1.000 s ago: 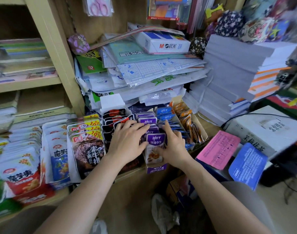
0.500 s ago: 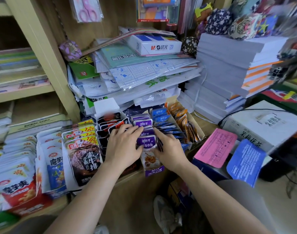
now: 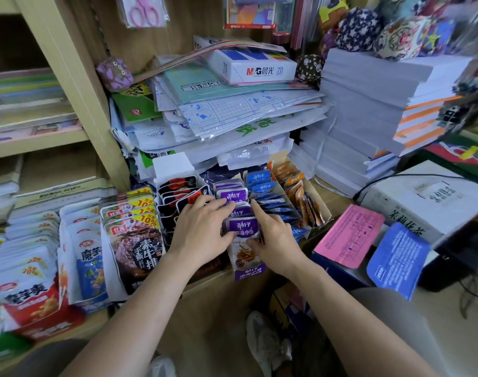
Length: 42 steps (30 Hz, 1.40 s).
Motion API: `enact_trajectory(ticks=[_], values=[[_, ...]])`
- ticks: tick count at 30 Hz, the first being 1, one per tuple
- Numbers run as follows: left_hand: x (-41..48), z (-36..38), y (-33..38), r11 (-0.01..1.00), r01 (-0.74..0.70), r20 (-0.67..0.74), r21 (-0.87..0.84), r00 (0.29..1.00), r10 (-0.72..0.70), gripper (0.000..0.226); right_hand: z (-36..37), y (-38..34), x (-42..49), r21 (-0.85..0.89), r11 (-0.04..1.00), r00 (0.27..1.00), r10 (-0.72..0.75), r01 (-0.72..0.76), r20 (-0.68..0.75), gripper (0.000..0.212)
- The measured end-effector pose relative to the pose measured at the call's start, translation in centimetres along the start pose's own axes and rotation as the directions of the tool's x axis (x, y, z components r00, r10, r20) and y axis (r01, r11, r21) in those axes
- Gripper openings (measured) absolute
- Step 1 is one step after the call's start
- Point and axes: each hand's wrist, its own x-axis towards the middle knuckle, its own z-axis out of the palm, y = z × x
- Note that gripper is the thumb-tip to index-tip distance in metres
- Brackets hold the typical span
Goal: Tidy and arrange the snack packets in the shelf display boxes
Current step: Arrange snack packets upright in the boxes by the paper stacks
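A row of purple snack packets stands in a narrow display box at the shelf's front edge. My left hand lies flat on the row's left side, its straight fingers reaching over the black-and-red packets onto the purple tops. My right hand is on the right side. Its index finger points along the row and its thumb pinches the front purple packet. Blue packets and orange packets fill the boxes to the right.
Brown steak packets and other snack boxes sit to the left. Piled papers overhang the boxes from behind. White paper stacks, a white carton, a pink sheet and a blue sheet lie right.
Both hands stay on the purple row. My left fingers have slid a little further over the purple tops, and the row looks pressed closer together.
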Motion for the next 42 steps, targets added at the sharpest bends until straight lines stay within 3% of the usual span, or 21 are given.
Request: enact_trajectory(ticks=[6, 10, 12, 15, 18, 25, 30, 32, 36, 42], values=[[-0.9, -0.3, -0.4, 0.997, -0.067, -0.045, -0.04, 0.997, 0.065, 0.05, -0.9, -0.2, -1.3, 0.014, 0.998, 0.989, -0.052, 0.054, -0.139, 0.074], [-1.0, -0.2, -0.2, 0.998, -0.065, -0.04, -0.003, 0.997, 0.065, 0.048, -1.4, 0.2, -2.3, -0.133, 0.987, 0.98, -0.111, 0.089, -0.162, 0.058], [-0.8, -0.2, -0.2, 0.999, -0.046, -0.073, -0.016, 0.996, 0.045, 0.04, -1.5, 0.1, -3.0, -0.212, 0.973, 0.991, -0.107, 0.088, -0.078, 0.059], [-0.7, -0.1, -0.3, 0.999, -0.016, -0.113, -0.038, 0.994, 0.012, 0.031, -1.3, 0.0, -3.6, -0.362, 0.925, 0.983, -0.055, 0.117, 0.178, 0.066], [-0.7, 0.1, -0.4, 0.999, -0.003, -0.127, -0.046, 0.992, -0.003, 0.027, -1.4, -0.1, -3.5, -0.381, 0.914, 0.967, -0.045, 0.142, 0.252, 0.064], [-1.0, 0.0, -0.5, 0.995, -0.065, -0.158, -0.076, 0.986, 0.053, 0.032, -1.8, -0.2, -3.7, -0.358, 0.932, 0.996, -0.037, 0.063, 0.079, 0.06], [-3.8, -0.1, -0.8, 0.98, -0.166, -0.175, -0.114, 0.974, 0.144, 0.033, -2.1, 0.1, -6.3, -0.308, 0.948, 0.994, -0.099, 0.077, -0.056, 0.044], [-5.2, -0.2, -1.1, 0.979, -0.173, -0.168, -0.109, 0.974, 0.153, 0.038, -1.0, -0.6, -8.7, -0.278, 0.956, 0.996, -0.09, 0.093, 0.023, 0.054], [-8.2, 0.0, -1.4, 0.988, -0.148, -0.275, -0.045, 0.953, 0.13, 0.042, 2.4, -1.8, -12.1, -0.352, 0.925, 0.949, -0.03, 0.145, 0.313, 0.087], [-11.2, 1.5, -2.7, 1.0, -0.03, -0.263, 0.011, 0.964, 0.031, 0.049, 5.0, -2.0, -10.4, -0.418, 0.899, 0.958, -0.007, 0.132, 0.286, 0.09]])
